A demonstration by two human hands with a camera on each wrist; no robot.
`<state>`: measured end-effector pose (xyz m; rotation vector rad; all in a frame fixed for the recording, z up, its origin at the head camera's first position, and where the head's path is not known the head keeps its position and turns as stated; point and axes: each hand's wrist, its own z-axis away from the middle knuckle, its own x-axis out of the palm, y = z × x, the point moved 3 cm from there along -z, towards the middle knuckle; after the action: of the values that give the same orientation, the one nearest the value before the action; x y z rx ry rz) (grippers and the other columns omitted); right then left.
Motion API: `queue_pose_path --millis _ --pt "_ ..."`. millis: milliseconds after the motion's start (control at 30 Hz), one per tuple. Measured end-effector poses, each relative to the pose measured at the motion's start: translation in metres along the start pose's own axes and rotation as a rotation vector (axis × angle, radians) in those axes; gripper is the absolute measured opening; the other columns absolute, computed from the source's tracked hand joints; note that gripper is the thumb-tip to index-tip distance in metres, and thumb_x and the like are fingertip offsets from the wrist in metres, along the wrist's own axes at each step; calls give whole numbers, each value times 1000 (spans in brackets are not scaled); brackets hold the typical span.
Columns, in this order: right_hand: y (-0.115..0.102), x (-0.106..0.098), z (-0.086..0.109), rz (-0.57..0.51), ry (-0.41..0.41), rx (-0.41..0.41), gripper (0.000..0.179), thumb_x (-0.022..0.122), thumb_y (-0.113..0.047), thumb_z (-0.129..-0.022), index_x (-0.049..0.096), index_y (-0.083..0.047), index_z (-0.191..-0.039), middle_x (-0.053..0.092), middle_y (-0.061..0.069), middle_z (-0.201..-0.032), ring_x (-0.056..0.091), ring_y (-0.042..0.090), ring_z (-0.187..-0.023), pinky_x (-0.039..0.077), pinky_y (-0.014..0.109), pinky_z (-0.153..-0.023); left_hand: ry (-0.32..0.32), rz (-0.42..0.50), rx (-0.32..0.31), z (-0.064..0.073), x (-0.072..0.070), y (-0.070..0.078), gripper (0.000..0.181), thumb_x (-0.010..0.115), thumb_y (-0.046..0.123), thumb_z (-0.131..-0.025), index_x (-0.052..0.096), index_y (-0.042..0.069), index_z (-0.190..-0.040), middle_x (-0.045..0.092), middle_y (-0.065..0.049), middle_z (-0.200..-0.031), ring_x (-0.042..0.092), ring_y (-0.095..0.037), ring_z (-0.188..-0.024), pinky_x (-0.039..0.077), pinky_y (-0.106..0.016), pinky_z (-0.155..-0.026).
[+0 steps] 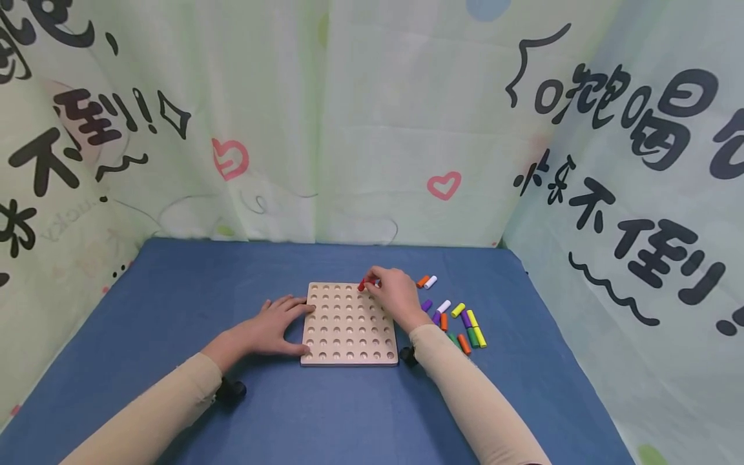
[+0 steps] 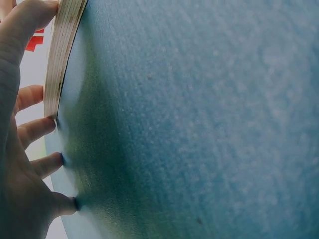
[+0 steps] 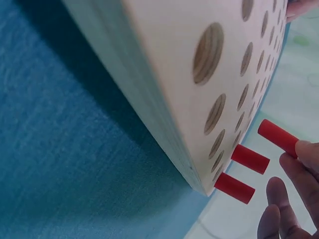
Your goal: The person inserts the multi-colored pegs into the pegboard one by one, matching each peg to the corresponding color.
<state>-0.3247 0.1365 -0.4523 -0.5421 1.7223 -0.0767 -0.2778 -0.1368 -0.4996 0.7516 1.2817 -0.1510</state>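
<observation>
A blue-covered bench (image 1: 325, 413) spans lower centre, printed curtains (image 1: 372, 129) above; mid-frame, the spread left hand (image 1: 272, 328) touches a pegboard (image 1: 343, 324), right hand (image 1: 398, 298) pinching a red peg (image 3: 277, 136).

"不到" (image 1: 668, 252) (black), pink hearts (image 1: 431, 184), on curtain (image 1: 378, 97)
</observation>
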Motion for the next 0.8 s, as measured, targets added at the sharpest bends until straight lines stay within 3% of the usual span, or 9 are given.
queue_pose_path --millis 200,600,800 --pt "-1 3 -4 -2 1 3 5 71 -27 -100 74 -24 -98 75 -3 -96 56 14 -70 44 27 -58 10 -3 -5 0 -1 1 91 74 64 -86 44 17 -157 35 -17 -165 25 -50 -154 16 -80 -114" --pt "-2 8 -8 20 -10 10 6 71 -27 -101 73 -23 -96 74 -4 -92 60 13 -72 50 31 -64 -1 -4 -6 -1 1 3 91 73 66 -86 44 17 -157 36 -17 -165 25 -48 -154 17 -80 -114" --pt "-2 7 -7 -21 -1 7 7 72 -24 -100 73 -21 -93 74 -2 -89 60 14 -69 50 31 -63 2 0 1 0 1 2 90 73 65 -86 44 17 -157 36 -17 -165 24 -49 -154 16 -80 -114"
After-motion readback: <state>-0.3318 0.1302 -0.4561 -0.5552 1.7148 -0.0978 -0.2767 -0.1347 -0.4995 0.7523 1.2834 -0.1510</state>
